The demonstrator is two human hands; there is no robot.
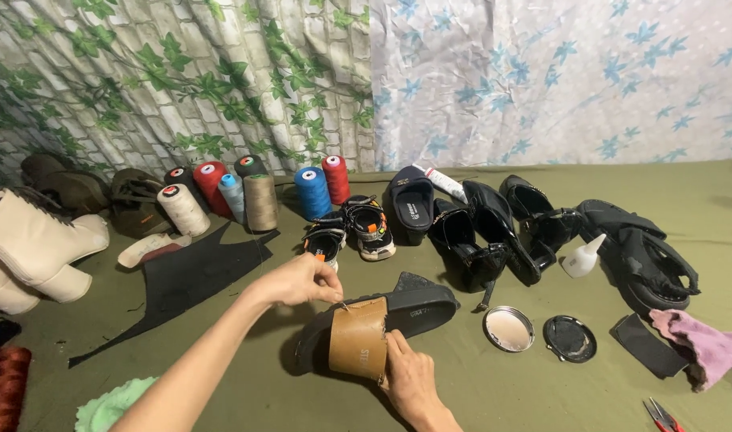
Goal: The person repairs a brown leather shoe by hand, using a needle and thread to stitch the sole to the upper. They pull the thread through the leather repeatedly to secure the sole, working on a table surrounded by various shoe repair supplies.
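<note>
Slide sandal (418, 308): black sole, tan strap (358, 338) across it, lies on green cloth (502, 400), centre front, head view.
Left hand (298, 280): fingers pinched shut just above strap's upper edge, on something thin, too small to tell what.
Right hand (410, 380): clamped on strap's right edge, thumb pressing on tan face.
Printing: dark letters on strap and pale marks on sole side, small.
Thread cones (258, 196): row at back left by curtain; cream, red, light blue, tan, blue, red; round labels on tops.
Black sheet (194, 276): flat, left of sandal.
Tin and lid (508, 328): round, silver base beside black lid, right of sandal.
Glue bottle (582, 258): small white, pointed nozzle, among black shoes.
Pink rag (706, 344): far right.
Red snips (660, 414): bottom right edge.
Cream boots (34, 248): far left.
</note>
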